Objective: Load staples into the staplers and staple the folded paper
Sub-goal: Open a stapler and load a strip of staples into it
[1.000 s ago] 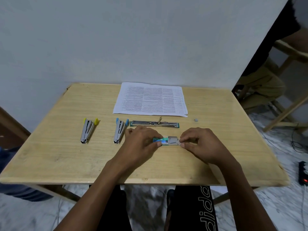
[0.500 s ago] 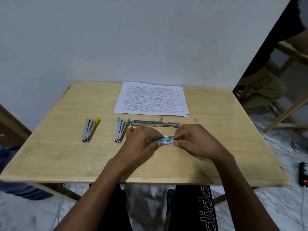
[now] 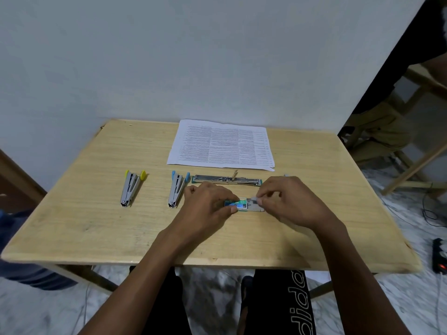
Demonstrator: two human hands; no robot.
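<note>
On the wooden table [image 3: 84,189] my left hand [image 3: 208,206] pins down a small blue-green staple box [image 3: 239,204]. Its grey inner tray [image 3: 257,209] sticks out to the right. My right hand [image 3: 292,201] pinches a small grey strip of staples [image 3: 253,199] just above that tray. Behind my hands a green stapler [image 3: 227,180] lies opened out flat. A blue-tipped stapler [image 3: 177,189] and a yellow-tipped stapler [image 3: 131,188] lie to the left. The printed paper [image 3: 221,146] lies flat at the table's far edge.
A tiny grey bit [image 3: 286,175] lies just beyond my right hand. The wall stands right behind the table. A seated person [image 3: 379,134] and wooden furniture legs [image 3: 416,170] are at the right. A power strip [image 3: 440,259] and cables lie on the floor there.
My right hand first slid left against the box, then drew back a little and rose, now pinching the grey strip over the tray. My left hand stayed on the box.
</note>
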